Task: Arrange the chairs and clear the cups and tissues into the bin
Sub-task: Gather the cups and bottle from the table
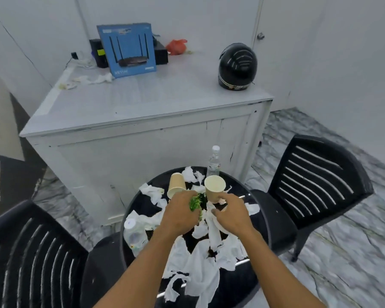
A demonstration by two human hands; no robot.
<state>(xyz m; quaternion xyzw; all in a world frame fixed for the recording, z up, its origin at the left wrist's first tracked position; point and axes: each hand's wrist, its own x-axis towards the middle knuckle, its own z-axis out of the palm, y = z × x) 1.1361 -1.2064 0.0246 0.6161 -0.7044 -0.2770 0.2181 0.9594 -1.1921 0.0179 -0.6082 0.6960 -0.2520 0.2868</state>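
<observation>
Two paper cups stand at the far side of the round black bench. The left cup is tipped, its long axis running away from the camera and its mouth turned near. The right cup is set nearly upright with its mouth up.

Torn tissues are strewn from the middle to the near rim. The left hand is curled over a green tuft. The right hand, just beside it, is closed on a tissue strip that trails toward the camera.

One bottle is upright at the far rim and another bottle at the left rim.

A left chair and a right chair are drawn close against the bench. A white cabinet is just behind. Open marble floor is seen at the right.
</observation>
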